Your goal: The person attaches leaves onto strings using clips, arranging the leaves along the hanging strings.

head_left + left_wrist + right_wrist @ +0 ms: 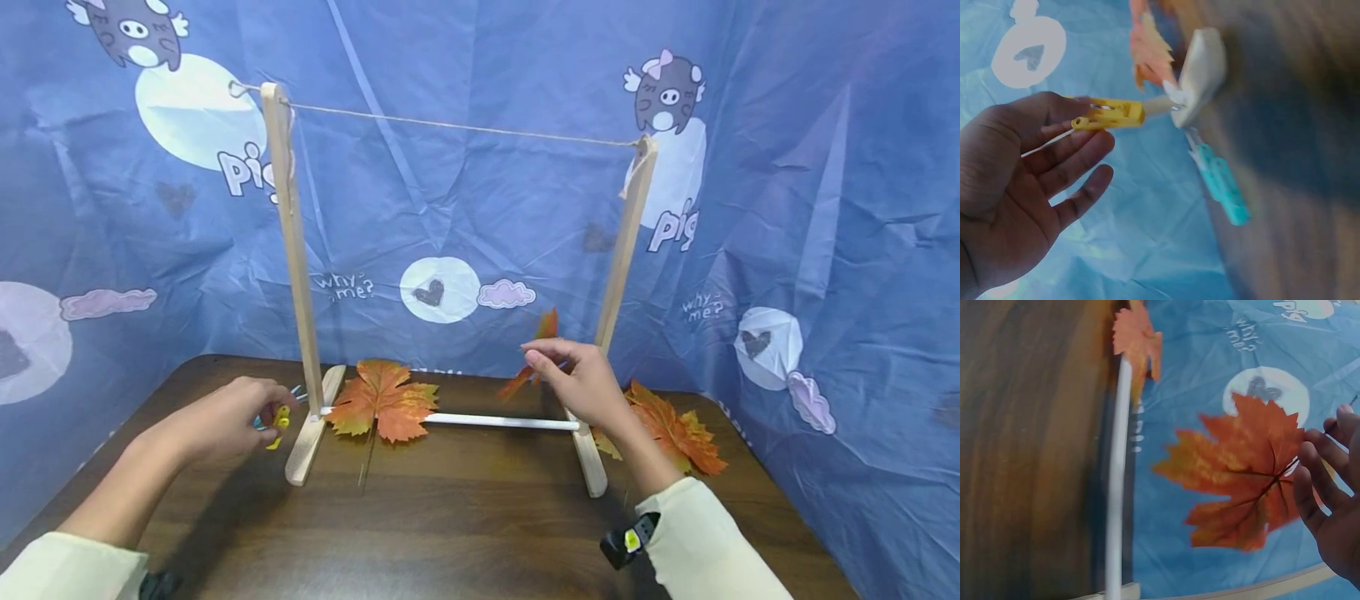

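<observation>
Cream sleeves (705,542): nearest the camera, reaching in from the lower corners — a black wrist device (617,550) sits at the right cuff.
Left hand (225,417): thumb and forefinger pinch a yellow clothespin (1113,114), the other fingers loosely spread, near the stand's left foot (303,457).
Teal clothespin (1224,187): near that same foot.
Right hand (585,383): fingertips drawn together at the stem of an orange maple leaf (1241,472) — raised above the tabletop, near the right post (628,233).
Second maple leaf (382,398): lying across the left end of the white rod (510,422).
Other maple leaves (675,429): on the table beside the stand's right foot (588,462).
Twine (465,127): strung between the tops of the right post and left post (294,250).
Tabletop (450,517): dark wood grain.
Backdrop (525,50): creased blue cloth printed with winged pigs.
</observation>
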{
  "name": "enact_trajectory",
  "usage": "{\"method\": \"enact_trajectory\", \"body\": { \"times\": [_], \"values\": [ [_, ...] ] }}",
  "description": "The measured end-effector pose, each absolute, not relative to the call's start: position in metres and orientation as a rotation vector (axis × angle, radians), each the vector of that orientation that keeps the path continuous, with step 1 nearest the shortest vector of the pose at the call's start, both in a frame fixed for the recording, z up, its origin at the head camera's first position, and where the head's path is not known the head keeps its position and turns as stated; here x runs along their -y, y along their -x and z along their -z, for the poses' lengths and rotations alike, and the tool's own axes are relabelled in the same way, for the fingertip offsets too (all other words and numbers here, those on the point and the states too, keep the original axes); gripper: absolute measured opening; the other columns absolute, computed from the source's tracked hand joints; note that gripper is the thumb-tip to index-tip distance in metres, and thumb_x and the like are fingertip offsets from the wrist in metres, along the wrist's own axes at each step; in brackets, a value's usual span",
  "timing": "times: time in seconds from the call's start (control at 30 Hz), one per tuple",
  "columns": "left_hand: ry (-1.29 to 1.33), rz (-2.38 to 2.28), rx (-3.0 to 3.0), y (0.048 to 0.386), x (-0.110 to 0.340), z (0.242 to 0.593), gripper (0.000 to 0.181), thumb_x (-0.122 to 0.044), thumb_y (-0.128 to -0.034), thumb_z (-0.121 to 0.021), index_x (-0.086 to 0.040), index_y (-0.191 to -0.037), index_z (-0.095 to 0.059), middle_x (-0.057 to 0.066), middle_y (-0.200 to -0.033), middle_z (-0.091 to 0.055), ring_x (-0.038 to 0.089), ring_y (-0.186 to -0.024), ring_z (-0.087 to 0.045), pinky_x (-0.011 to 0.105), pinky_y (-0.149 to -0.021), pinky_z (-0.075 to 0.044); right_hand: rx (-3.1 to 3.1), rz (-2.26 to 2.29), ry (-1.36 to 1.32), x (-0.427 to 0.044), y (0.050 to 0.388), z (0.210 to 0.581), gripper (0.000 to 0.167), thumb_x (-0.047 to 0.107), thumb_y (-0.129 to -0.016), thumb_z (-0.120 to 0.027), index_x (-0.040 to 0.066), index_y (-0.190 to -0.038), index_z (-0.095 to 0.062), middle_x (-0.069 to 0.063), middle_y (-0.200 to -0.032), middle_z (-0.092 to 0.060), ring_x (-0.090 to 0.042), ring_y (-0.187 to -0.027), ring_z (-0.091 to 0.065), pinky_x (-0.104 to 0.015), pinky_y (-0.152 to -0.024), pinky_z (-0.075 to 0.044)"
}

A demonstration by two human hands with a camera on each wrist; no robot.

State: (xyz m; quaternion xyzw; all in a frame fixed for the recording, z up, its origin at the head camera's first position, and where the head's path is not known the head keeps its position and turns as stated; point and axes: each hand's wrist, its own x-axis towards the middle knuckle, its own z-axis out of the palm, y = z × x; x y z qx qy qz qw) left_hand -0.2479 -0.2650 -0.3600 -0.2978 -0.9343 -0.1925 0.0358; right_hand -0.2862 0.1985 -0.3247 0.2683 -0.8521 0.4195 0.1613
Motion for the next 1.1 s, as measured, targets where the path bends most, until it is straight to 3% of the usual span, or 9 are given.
{"method": "enact_trajectory", "body": {
  "times": [0.1, 0.27, 0.37, 0.5, 0.7, 0.87, 1.1],
  "values": [
    [0.963, 0.62, 2.871, 0.249, 0.256, 0.348, 0.023, 0.0, -0.0813, -0.074, -0.006, -0.103, -0.074, -0.012, -0.079, -0.062, 0.001, -0.071, -0.057, 0.026, -0.061, -0.05, 2.386, -1.255, -0.733, -0.198, 0.287, 0.314, 0.021, 0.021, -0.102, -0.067, 0.008, -0.114, -0.077, -0.01, -0.099, -0.078, -0.024, -0.078, -0.071, -0.027, -0.063, -0.055],
    [1.02, 0.627, 2.867, 0.255, 0.24, 0.329, 0.018, -0.002, -0.086, -0.074, -0.007, -0.104, -0.073, -0.009, -0.085, -0.067, 0.002, -0.073, -0.061, 0.027, -0.063, -0.053, 2.317, -1.317, -0.709, -0.198, 0.29, 0.298, 0.018, 0.012, -0.101, -0.067, 0.0, -0.11, -0.076, -0.019, -0.095, -0.076, -0.04, -0.08, -0.072, -0.037, -0.069, -0.062],
    [1.019, 0.632, 2.864, 0.257, 0.231, 0.321, 0.024, -0.003, -0.0883, -0.074, -0.001, -0.112, -0.072, -0.004, -0.091, -0.067, 0.005, -0.077, -0.062, 0.029, -0.065, -0.054, 2.308, -1.238, -0.717, -0.199, 0.292, 0.289, 0.016, 0.011, -0.102, -0.065, 0.0, -0.108, -0.075, -0.018, -0.091, -0.075, -0.039, -0.077, -0.072, -0.033, -0.065, -0.061],
    [1.019, 0.599, 2.843, 0.26, 0.218, 0.309, 0.028, -0.004, -0.0901, -0.072, 0.001, -0.118, -0.071, -0.001, -0.095, -0.064, 0.008, -0.079, -0.059, 0.032, -0.068, -0.053, 2.304, -1.071, -0.722, -0.201, 0.293, 0.275, 0.016, 0.012, -0.103, -0.063, 0.002, -0.107, -0.075, -0.012, -0.083, -0.074, -0.028, -0.068, -0.068, -0.024, -0.057, -0.053],
    [1.074, 0.609, 2.734, 0.271, 0.198, 0.292, 0.032, -0.004, -0.0922, -0.07, 0.0, -0.124, -0.07, 0.001, -0.097, -0.062, 0.015, -0.085, -0.063, 0.038, -0.075, -0.058, 2.276, -0.943, -0.733, -0.201, 0.296, 0.255, 0.018, 0.014, -0.102, -0.065, 0.0, -0.106, -0.076, -0.007, -0.077, -0.072, -0.016, -0.06, -0.06, -0.022, -0.053, -0.045],
    [1.09, 0.671, 2.658, 0.283, 0.184, 0.276, 0.035, -0.003, -0.0938, -0.069, 0.001, -0.129, -0.068, 0.005, -0.102, -0.062, 0.023, -0.096, -0.069, 0.04, -0.087, -0.06, 2.282, -0.921, -0.733, -0.201, 0.299, 0.241, 0.018, 0.017, -0.103, -0.065, 0.003, -0.104, -0.076, -0.006, -0.075, -0.07, -0.016, -0.061, -0.059, -0.023, -0.052, -0.045],
    [1.109, 0.67, 2.535, 0.298, 0.159, 0.243, 0.04, -0.003, -0.0931, -0.072, 0.006, -0.131, -0.063, 0.01, -0.101, -0.068, 0.024, -0.094, -0.07, 0.039, -0.087, -0.059, 2.3, -0.929, -0.733, -0.202, 0.303, 0.223, 0.019, 0.018, -0.105, -0.061, 0.004, -0.103, -0.074, -0.008, -0.081, -0.073, -0.019, -0.065, -0.062, -0.022, -0.049, -0.043]
  ]
}}
